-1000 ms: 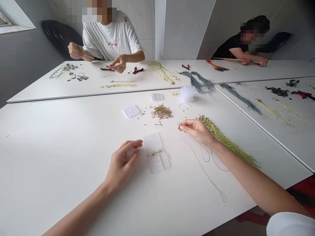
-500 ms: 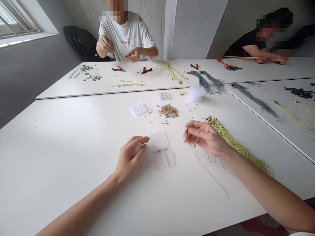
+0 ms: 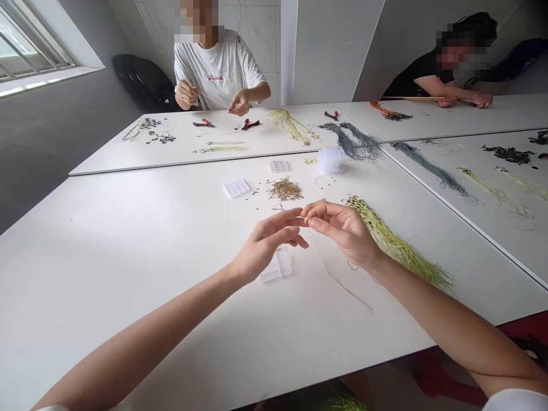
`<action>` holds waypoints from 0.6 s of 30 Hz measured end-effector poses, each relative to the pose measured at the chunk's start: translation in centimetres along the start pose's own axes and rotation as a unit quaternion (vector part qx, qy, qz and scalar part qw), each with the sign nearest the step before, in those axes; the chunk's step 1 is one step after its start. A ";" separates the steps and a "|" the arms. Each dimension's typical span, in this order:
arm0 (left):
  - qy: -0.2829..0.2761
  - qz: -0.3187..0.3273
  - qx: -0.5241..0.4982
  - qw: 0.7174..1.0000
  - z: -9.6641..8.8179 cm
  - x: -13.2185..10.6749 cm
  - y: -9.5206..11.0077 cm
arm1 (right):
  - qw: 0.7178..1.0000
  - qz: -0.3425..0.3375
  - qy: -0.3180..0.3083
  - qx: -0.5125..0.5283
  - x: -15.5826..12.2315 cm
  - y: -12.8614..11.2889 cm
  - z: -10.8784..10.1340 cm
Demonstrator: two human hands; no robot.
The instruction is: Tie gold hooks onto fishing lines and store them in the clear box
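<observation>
Just about mid-frame, our right hand [image 3: 342, 235] pinches a small yellowish piece [image 3: 307, 220], thin cord [image 3: 335, 278] trailing toward lower right; our left hand [image 3: 266, 242], fingers parted, lies just left, contact unclear.

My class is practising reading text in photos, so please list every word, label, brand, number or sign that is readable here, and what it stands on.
"A...": red lettering on the chest of the white T-shirt across the table; its remaining letters are too blurred to read surely.
Small red mark near that shirt's shoulder: too small to read.
No other readable text.
</observation>
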State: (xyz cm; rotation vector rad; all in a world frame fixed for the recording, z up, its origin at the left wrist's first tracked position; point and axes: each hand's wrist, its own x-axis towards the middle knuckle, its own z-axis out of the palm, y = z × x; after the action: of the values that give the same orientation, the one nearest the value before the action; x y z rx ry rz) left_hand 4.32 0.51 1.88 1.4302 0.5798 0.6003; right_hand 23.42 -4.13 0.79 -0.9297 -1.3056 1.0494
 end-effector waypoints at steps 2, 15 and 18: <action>-0.021 -0.020 -0.079 0.996 0.3 0.4 -0.1 | 1.000 -0.015 0.017 -0.010 -0.1 0.0 0.0; -0.125 -0.141 0.012 0.982 0.1 -3.9 -1.1 | 0.954 0.030 0.203 0.219 2.8 0.2 -5.4; -0.169 -0.176 0.065 0.968 -1.1 -4.9 -1.0 | 0.920 0.040 0.267 0.285 3.6 0.1 -8.2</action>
State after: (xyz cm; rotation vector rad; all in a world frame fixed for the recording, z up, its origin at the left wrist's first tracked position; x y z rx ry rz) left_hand 0.01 -2.15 0.86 1.4662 0.5887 0.0338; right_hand 31.46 -0.35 1.20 -0.7430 -0.4668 1.0578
